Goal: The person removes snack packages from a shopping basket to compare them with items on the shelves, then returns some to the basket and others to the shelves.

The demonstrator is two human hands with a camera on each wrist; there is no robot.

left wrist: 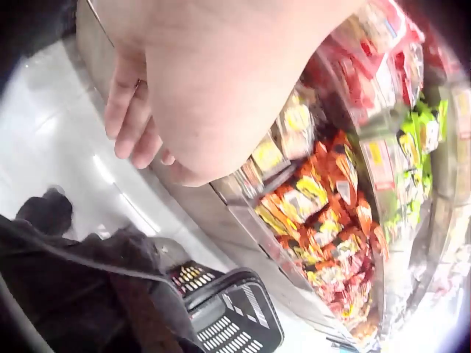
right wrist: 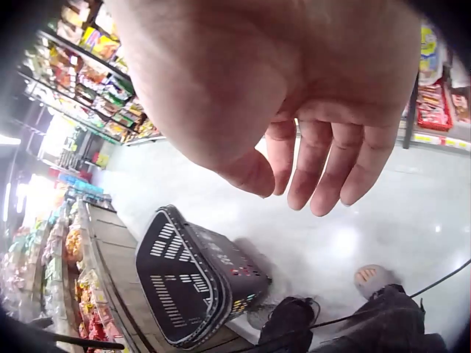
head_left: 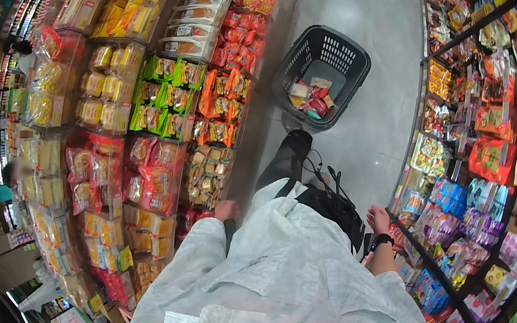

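Note:
My left hand point(head_left: 227, 210) hangs beside the snack shelf on the left, close to packs of small brown snacks point(head_left: 207, 174). In the left wrist view its loosely bent fingers point(left wrist: 134, 121) hold nothing, and orange snack packets point(left wrist: 324, 213) lie in a bin beyond. On the other side, my right hand point(head_left: 378, 220), with a black watch point(head_left: 384, 239) at the wrist, hangs near the right-hand shelves. Its fingers point(right wrist: 313, 169) curve loosely around nothing in the right wrist view. A dark shopping basket point(head_left: 360, 60) stands on the floor ahead, with several small packets point(head_left: 314, 96) inside.
Clear-walled bins of packaged bread and snacks point(head_left: 169, 93) line the left side. Shelves with bagged goods point(head_left: 490, 161) and a dark rail point(head_left: 435, 269) run along the right. Grey floor point(head_left: 384, 93) lies between them. A black bag point(head_left: 338, 206) with cords hangs at my front.

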